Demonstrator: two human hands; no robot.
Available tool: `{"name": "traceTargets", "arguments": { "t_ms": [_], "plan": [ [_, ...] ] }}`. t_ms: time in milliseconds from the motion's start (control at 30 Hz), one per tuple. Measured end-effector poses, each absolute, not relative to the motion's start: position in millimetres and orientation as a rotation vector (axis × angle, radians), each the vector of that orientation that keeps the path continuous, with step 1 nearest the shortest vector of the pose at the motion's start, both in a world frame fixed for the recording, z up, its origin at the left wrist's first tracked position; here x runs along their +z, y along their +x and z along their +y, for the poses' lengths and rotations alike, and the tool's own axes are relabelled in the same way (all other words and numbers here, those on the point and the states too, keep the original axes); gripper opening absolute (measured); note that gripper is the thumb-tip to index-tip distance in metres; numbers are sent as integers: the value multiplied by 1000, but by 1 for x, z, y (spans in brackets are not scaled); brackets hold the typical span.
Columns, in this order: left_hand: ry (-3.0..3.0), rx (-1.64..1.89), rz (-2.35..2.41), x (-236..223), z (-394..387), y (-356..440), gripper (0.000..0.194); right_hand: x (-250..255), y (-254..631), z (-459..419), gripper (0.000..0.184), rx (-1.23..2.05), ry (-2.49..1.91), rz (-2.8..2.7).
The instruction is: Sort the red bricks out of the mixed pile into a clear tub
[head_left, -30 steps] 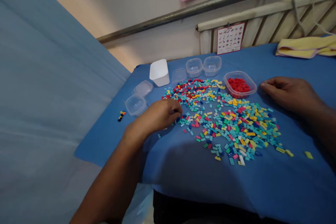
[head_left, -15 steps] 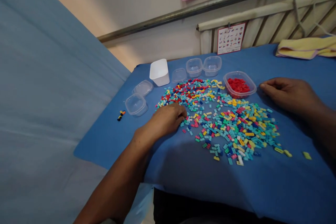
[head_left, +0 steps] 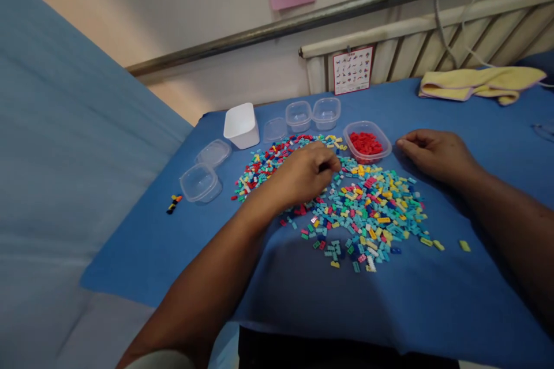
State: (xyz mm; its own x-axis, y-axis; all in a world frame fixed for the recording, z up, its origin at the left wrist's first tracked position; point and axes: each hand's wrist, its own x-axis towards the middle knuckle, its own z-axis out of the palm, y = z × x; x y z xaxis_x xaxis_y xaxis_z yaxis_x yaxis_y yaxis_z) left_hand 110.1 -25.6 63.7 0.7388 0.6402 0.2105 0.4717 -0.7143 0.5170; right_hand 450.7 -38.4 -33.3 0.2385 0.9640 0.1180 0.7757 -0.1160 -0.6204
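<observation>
A wide pile of small coloured bricks (head_left: 367, 207) lies on the blue cloth (head_left: 303, 300). My left hand (head_left: 305, 176) hovers over the pile's upper middle, fingers curled in a pinch; what they hold is hidden. A clear tub with red bricks (head_left: 367, 143) stands just behind the pile, a short way right of that hand. My right hand (head_left: 437, 153) rests on the cloth right of the tub, fingers loosely curled, thumb against forefinger, nothing visible in it.
A white tub (head_left: 240, 125), two clear tubs (head_left: 312, 115), a lid (head_left: 274, 128), another lid (head_left: 213, 153) and a clear tub (head_left: 199, 183) ring the pile's back and left. A tiny black-and-yellow piece (head_left: 173, 203) lies far left. A yellow towel (head_left: 476, 83) lies by the radiator.
My left hand moved right and away from me across the pile, toward the red-brick tub. The view shifted, so everything sits further left. My right hand stayed put.
</observation>
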Motion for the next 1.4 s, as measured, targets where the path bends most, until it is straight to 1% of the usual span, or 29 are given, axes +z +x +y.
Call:
{"name": "traceTargets", "arguments": {
  "t_ms": [167,300,367,433,500,600,733,867,1033,1167,1267,1400],
  "plan": [
    [2531,718,812,53,6,167,22,-33,450,-38,39,437,-1916,-1581],
    [2519,775,724,45,18,180,26,-33,449,-39,36,452,-1905,-1574],
    [2517,813,701,45,18,170,27,-32,449,-39,38,462,-1900,-1573],
    [2520,828,763,46,14,146,24,-31,449,-40,40,472,-1898,-1576],
    [2510,804,898,48,9,111,20,-29,448,-42,43,475,-1902,-1575],
    [2407,778,1231,55,-1,43,17,-28,447,-44,49,470,-1943,-1556],
    [2222,581,1685,65,-19,-44,20,-31,449,-42,54,457,-2032,-1527],
    [2253,331,1818,59,-40,-85,23,-31,449,-41,59,481,-2093,-1510],
    [2349,69,1835,44,-61,-83,28,-27,447,-44,61,494,-2128,-1477],
    [2376,-46,1835,43,-70,-78,27,-32,451,-43,61,490,-2111,-1501],
    [2385,-83,1829,47,-72,-74,29,-34,454,-42,59,483,-2119,-1514],
    [2429,-7,1836,48,-67,-63,32,-29,451,-44,58,479,-2120,-1523]
  ]
}}
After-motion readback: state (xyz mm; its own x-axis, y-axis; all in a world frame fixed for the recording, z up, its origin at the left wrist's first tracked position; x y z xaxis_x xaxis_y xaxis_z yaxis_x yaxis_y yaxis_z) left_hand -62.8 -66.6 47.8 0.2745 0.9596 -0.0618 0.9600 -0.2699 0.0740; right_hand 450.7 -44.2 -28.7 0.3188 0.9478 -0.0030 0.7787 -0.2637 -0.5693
